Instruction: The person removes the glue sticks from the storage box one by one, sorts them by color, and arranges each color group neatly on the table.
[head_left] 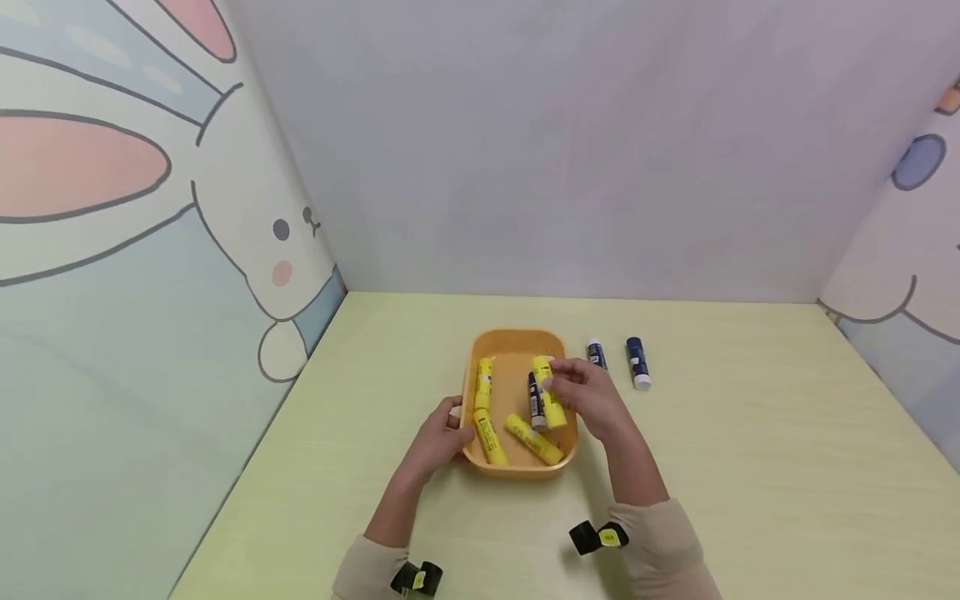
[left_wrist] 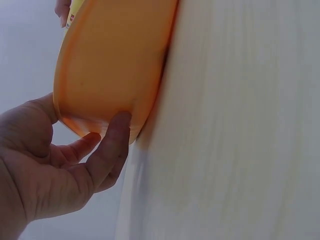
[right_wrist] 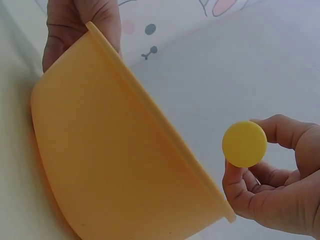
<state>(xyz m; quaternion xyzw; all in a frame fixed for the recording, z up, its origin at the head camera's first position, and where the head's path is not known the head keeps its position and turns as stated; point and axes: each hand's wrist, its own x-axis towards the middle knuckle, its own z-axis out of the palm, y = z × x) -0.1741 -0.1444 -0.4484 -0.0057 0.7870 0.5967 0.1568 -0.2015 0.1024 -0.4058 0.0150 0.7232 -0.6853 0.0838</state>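
An orange plastic basket [head_left: 517, 472] stands on the table, its left side gripped by my left hand [head_left: 435, 439], thumb over the rim and fingers against the outer wall [left_wrist: 115, 60]. Above the basket's right part, my right hand [head_left: 594, 398] pinches a yellow glue stick [head_left: 553, 410] between thumb and fingers; its round yellow end [right_wrist: 244, 144] faces the right wrist camera, higher than the rim. Inside the basket lie a dark blue glue stick [head_left: 536, 403], partly behind the held one, and yellow glue sticks at the left [head_left: 483, 382], lower left [head_left: 491, 437] and front [head_left: 532, 439].
Right of the basket, two dark blue glue sticks with white ends lie on the table [head_left: 750, 433], one [head_left: 597, 353] partly hidden by my right hand, the other [head_left: 638, 363] farther right. A plain back wall [head_left: 570, 167] and rabbit-printed side panels enclose the table.
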